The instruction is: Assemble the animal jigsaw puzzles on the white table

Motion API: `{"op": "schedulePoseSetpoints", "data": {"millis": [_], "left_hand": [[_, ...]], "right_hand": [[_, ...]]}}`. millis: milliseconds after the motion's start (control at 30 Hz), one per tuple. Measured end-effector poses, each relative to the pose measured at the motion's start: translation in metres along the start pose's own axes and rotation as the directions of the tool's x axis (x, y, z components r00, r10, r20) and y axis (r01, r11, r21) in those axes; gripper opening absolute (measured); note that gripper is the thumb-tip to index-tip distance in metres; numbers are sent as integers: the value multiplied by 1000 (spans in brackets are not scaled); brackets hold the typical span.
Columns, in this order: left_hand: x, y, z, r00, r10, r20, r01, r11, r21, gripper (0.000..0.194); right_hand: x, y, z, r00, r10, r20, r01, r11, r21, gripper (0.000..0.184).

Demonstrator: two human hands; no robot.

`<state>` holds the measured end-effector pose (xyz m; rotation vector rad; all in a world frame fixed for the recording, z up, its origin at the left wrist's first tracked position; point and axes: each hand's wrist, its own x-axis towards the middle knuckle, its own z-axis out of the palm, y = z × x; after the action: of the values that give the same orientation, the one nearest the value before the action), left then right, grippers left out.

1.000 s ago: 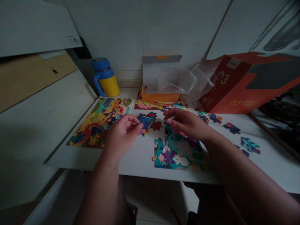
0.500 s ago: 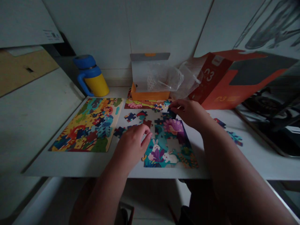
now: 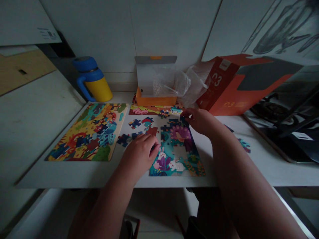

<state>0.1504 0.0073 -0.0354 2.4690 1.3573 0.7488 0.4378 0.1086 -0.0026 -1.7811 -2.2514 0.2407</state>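
A partly assembled jigsaw puzzle point(image 3: 177, 165) with white rabbits and a pink-purple peacock lies on the table, with a gap in its lower middle. At its upper right corner my right hand point(image 3: 199, 121) pinches a dark blue puzzle piece point(image 3: 184, 122), partly hidden by the fingers and touching the assembled part. My left hand point(image 3: 141, 152) hovers by the puzzle's left edge, fingers curled in and nothing visible in them. Just beyond it lie loose pieces, among them a reddish-brown piece point(image 3: 152, 131) and a dark blue patterned piece point(image 3: 135, 123).
A yellow picture puzzle point(image 3: 86, 132) lies at left, with a blue-and-yellow jug point(image 3: 96, 83) behind it. At the back stand an open orange box point(image 3: 157, 101) with clear plastic wrapping point(image 3: 171, 83) and a large red-orange box point(image 3: 234, 89). More loose pieces point(image 3: 244, 145) lie at right.
The dark blue piece has passed from my left hand to my right, which carried it to the puzzle's upper right corner. My left hand has curled closed. The view has shifted right.
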Motion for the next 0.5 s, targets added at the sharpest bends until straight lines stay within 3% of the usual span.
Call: {"op": "schedulePoseSetpoints", "data": {"millis": [267,500], "left_hand": [[2,1,1,1000,10,-10,-10,1000,7,12],[1,7,-9,998,4,68,-7,999,37,12]], "right_hand": [[3,5,10,999,-14,31,15,999,-38,28],[5,11,17,998,-30,56,34,997,-67,27]]}}
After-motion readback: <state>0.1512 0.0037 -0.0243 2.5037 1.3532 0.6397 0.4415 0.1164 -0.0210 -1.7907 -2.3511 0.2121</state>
